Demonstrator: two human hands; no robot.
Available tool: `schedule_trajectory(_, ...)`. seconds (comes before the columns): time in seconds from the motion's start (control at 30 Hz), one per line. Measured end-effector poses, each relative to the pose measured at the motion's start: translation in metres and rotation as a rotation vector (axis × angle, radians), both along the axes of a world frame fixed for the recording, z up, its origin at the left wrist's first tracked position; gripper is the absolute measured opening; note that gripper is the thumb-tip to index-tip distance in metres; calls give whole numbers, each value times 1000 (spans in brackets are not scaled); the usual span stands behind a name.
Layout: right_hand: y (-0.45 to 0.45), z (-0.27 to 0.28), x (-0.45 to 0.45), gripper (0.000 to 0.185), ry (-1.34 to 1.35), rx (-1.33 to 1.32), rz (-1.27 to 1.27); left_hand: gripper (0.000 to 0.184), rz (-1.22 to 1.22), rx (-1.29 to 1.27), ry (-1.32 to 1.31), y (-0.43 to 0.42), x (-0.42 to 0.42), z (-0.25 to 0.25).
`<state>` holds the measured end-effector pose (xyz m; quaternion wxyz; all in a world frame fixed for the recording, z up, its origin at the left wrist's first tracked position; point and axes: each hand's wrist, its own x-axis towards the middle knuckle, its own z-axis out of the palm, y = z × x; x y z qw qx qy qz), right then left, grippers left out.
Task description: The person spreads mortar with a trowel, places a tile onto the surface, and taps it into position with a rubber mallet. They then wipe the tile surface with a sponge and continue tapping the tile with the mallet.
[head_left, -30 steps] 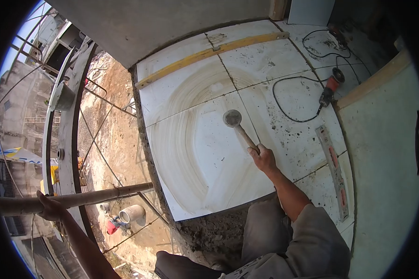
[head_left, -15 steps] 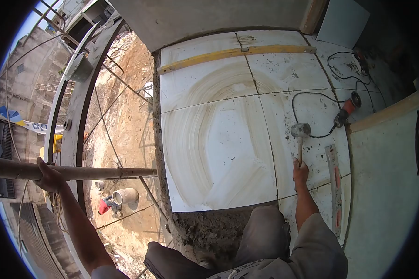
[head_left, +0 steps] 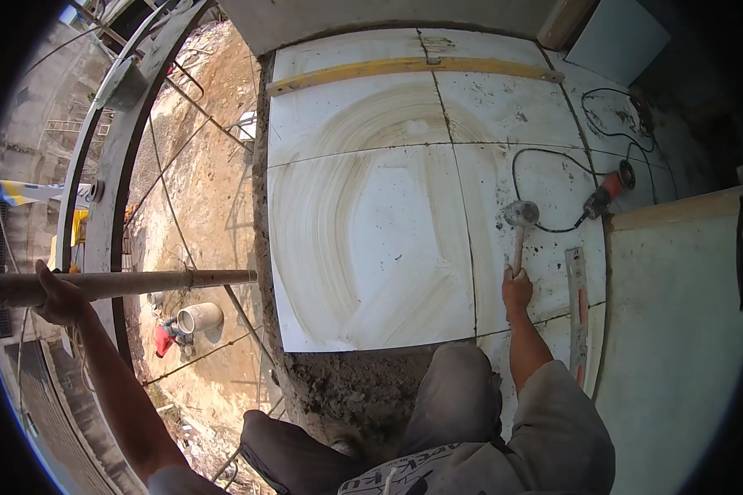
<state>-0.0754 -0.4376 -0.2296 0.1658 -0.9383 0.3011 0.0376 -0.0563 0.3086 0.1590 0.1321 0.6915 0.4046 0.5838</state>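
Note:
My right hand (head_left: 517,290) is wrapped round the wooden handle of a mallet (head_left: 521,214), whose round grey head is over the right-hand white tile. On the left, my left hand (head_left: 60,299) grips a thick round pole (head_left: 153,283) that runs across the open side. A large white tile (head_left: 392,239) with brown smeared arcs lies before my knees. Across the far tiles rests a yellow level (head_left: 371,71). A second, grey level (head_left: 577,318) lies along the right side, near my right forearm.
A red and black grinder (head_left: 609,191) with a looped cord is on the tiles at right. The slab edge drops off at left. Wet mortar (head_left: 355,384) lies near my knees. Far below, a person in red (head_left: 167,337) is beside a drum (head_left: 200,318). Planks (head_left: 111,165) stand beyond.
The mallet and my right hand have moved right, from the smeared tile to the tile beside it. My left hand stays on the pole. The camera view has shifted.

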Motion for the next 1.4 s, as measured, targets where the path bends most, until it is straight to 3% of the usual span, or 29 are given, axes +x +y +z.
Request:
schedule_trajectory(0.27,-2,-4,1,47,34,-10,10,94,91,58,11,37,-3,-9)
schedule_trajectory(0.47,-10,21,34,44,94,23,-8,87,-64,50,-48,15,-1,-4)
schedule_trajectory(0.57,-20,0,39,47,72,-3,83,88,38,73,-60,17,2,-3)
schedule_trajectory(0.67,-19,-1,35,48,54,1,98,78,-64,53,-99,-26,10,4)
schedule_trajectory(0.83,-28,-7,35,50,97,39,108,73,-3,39,-100,-47,12,5)
schedule_trajectory(1.07,-24,10,39,50,119,149,143,73,62,-33,85,-44,6,11)
schedule_trajectory(1.4,-40,-17,41,49,76,212,145,77,173,-68,147,-44,9,13)
